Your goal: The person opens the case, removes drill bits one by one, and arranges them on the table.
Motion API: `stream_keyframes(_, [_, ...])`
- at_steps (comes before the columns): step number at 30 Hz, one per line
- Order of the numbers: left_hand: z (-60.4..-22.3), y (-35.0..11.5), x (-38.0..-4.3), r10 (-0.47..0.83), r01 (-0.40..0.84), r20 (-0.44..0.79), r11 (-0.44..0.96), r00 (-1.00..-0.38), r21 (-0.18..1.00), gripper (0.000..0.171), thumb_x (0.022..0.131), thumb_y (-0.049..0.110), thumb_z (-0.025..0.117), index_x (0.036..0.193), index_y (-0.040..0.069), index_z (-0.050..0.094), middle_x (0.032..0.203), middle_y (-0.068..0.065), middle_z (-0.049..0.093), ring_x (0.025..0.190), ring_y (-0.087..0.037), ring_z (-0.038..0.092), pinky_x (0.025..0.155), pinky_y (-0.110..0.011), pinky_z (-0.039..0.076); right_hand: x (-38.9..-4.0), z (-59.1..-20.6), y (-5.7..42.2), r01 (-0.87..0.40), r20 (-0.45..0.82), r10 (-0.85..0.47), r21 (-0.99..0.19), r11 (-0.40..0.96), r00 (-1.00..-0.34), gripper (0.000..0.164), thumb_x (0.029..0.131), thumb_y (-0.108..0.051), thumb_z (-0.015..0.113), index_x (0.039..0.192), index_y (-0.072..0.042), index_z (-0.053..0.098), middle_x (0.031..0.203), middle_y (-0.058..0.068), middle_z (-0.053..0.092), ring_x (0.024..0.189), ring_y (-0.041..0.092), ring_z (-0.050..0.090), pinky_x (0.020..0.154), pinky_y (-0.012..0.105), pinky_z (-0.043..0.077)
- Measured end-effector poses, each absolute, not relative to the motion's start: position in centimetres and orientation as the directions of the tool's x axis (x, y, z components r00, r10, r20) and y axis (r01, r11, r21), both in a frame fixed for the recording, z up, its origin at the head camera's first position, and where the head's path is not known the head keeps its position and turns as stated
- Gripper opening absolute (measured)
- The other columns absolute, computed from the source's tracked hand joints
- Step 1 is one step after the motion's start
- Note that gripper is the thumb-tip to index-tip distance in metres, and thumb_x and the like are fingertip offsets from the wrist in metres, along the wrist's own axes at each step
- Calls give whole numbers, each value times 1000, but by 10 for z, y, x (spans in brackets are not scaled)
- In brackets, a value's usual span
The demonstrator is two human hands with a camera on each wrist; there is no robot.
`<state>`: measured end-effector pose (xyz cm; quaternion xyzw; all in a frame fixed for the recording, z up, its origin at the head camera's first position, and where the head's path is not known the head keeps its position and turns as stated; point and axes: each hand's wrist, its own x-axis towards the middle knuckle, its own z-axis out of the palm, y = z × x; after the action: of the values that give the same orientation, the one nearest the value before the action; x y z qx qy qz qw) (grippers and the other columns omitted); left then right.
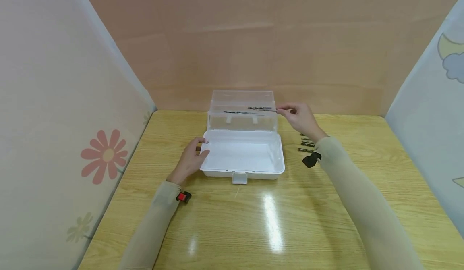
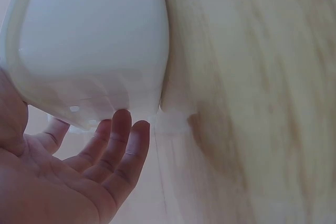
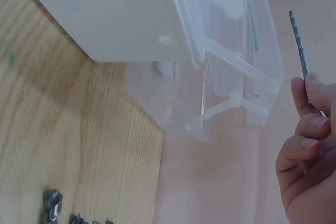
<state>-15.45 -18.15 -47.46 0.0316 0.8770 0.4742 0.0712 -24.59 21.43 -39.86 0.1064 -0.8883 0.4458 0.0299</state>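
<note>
Two hands are busy at a white box (image 1: 243, 155) that sits open on the wooden bench (image 1: 326, 205). The left hand (image 1: 190, 159) rests on the box's left side. Its fingers (image 2: 123, 140) are straight and loose, so they only touch the box and steady it.

The right hand (image 1: 301, 117) is up in the air by the clear lid (image 1: 242, 109), which stands at the back of the box. Its fingers (image 3: 310, 124) pinch the end of a thin drill bit (image 1: 262, 109). The bit points left, over the tray in the lid. One more bit (image 1: 237, 112) already lies in that tray.

A few more drill bits (image 1: 306, 143) lie in a row on the bench, just beside the right arm.

It looks like the step in hand is putting this bit into the lid tray. The next move likely calls for a slow, level drop, so the bit lands flat beside the other one and does not roll out.
</note>
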Motion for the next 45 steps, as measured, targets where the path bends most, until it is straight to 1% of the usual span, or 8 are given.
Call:
stream_keyframes(5, [-474,-180,-153,125,-15,-99,546,-987,838,36,107,22,61,141,11,53,150,-16,56,130,-38,58,100,-52,56,-236,-399,227,-192,127,-152,-795,576,-980,30,106,-33,68,122,-10,79,124,17,77,69,9,55,53,25,41])
stream_keyframes(11, [-475,-182,-153,123,-14,-97,546,-988,838,36,108,22,60,141,11,53,149,-17,56,130,-39,59,99,-52,57,-228,-401,243,-181,121,-141,-796,577,-983,33,107,-37,67,126,-13,78,126,10,77,92,5,67,72,24,51])
stream_keyframes(19, [-474,-181,-153,120,-11,-90,541,-989,841,36,107,20,62,141,10,54,147,-17,57,127,-39,60,96,-51,58,-214,-402,264,-61,-5,-116,-829,556,-993,45,106,-46,64,135,-13,73,130,-4,76,123,10,63,88,20,49])
stream_keyframes(22, [-475,-181,-153,123,-7,-88,541,-988,841,36,107,21,61,141,10,54,148,-17,57,128,-39,60,97,-51,58,-210,-404,271,-46,-17,-108,-829,558,-994,47,106,-45,64,135,-9,73,129,-4,75,111,9,64,79,23,50])
stream_keyframes(25, [-475,-182,-154,127,-6,-87,534,-988,845,37,107,21,61,141,10,54,149,-18,56,128,-40,61,97,-52,59,-205,-407,276,-41,-13,-93,-829,558,-996,48,106,-45,65,134,-7,73,120,-13,75,101,3,64,75,23,51])
stream_keyframes(30, [-476,-183,-155,131,-6,-89,534,-987,846,38,107,22,61,142,10,53,150,-18,56,129,-40,61,98,-52,59,-195,-414,286,-23,-24,-78,-835,549,-997,49,106,-45,65,134,-6,72,111,-26,74,103,-4,64,79,18,51])
stream_keyframes(37, [-476,-182,-156,124,-15,-97,544,-988,839,38,108,23,61,142,10,53,150,-18,56,128,-40,61,99,-53,58,-179,-427,300,25,-60,-51,-861,508,-997,47,106,-41,66,134,-3,70,94,-25,71,62,5,47,56,29,43])
stream_keyframes(45, [-476,-183,-156,128,-10,-94,542,-987,840,38,108,22,60,143,10,52,150,-18,55,128,-39,61,99,-52,58,-159,-444,317,96,-125,-28,-870,483,-992,54,108,-40,63,141,2,63,86,-26,66,57,8,43,56,32,41])
